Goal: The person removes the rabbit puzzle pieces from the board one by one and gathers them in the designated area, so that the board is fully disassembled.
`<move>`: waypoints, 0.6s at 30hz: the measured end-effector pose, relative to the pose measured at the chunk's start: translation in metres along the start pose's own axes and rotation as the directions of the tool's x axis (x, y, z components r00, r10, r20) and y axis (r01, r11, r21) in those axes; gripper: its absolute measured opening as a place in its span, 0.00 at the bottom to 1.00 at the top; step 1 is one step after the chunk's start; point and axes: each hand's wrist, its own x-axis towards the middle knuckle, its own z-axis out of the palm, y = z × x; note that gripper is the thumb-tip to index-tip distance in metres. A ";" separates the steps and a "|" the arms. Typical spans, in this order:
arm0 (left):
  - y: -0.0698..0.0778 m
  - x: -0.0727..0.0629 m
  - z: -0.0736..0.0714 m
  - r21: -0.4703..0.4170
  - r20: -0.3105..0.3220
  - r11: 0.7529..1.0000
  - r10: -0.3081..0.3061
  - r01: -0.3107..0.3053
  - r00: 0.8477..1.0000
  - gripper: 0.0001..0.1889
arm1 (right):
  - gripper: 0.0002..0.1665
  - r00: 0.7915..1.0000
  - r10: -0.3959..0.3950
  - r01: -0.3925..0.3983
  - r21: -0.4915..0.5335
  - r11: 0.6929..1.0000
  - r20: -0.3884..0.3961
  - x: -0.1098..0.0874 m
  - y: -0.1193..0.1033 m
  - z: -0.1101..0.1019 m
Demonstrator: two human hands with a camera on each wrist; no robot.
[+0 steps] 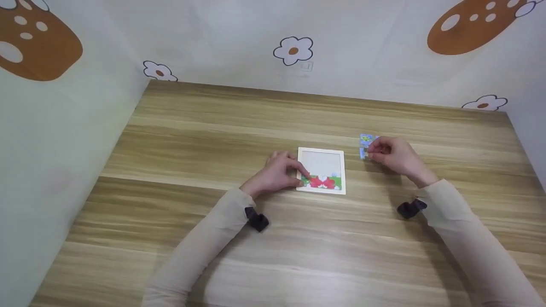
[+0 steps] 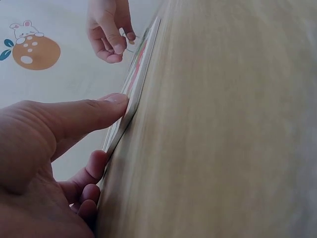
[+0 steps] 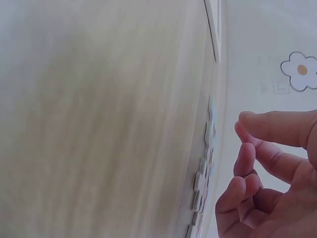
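A square jigsaw puzzle frame (image 1: 320,170) with a pale border lies on the table, with red, green and white pieces (image 1: 327,182) along its near side. My left hand (image 1: 279,174) holds its left edge. The left thumb (image 2: 111,106) is against the rim in the left wrist view, and the index finger reaches over onto the pieces. To the right of the frame, my right hand (image 1: 394,157) is over loose blue puzzle pieces (image 1: 365,139), partly hiding them. In the right wrist view the right thumb and index fingertips (image 3: 247,119) meet, with no piece visible between them.
Loose puzzle pieces (image 3: 200,181) lie in a row on the wooden table (image 1: 204,128) below the right hand. A white wall (image 1: 222,42) with flower and orange patterns stands behind the table. A black wrist mount (image 1: 257,219) sticks out from the left sleeve, another (image 1: 411,208) from the right.
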 end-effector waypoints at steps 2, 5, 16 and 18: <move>0.003 0.000 0.000 0.007 -0.004 1.000 -0.005 0.005 1.000 0.08 | 0.07 1.000 -0.023 0.023 -0.005 1.000 -0.007 -0.002 -0.002 0.002; 0.007 0.001 0.002 0.020 -0.010 1.000 -0.009 0.009 1.000 0.09 | 0.05 0.999 -0.045 0.045 0.004 0.999 -0.008 -0.006 -0.005 0.006; 0.020 0.007 0.011 0.037 -0.029 0.999 0.005 -0.004 1.000 0.08 | 0.05 0.979 -0.199 0.195 0.076 0.978 0.036 -0.013 -0.016 0.025; 0.022 0.009 0.012 0.033 -0.018 0.999 0.005 -0.004 1.000 0.08 | 0.05 0.980 -0.188 0.182 0.089 0.979 0.063 -0.014 -0.018 0.027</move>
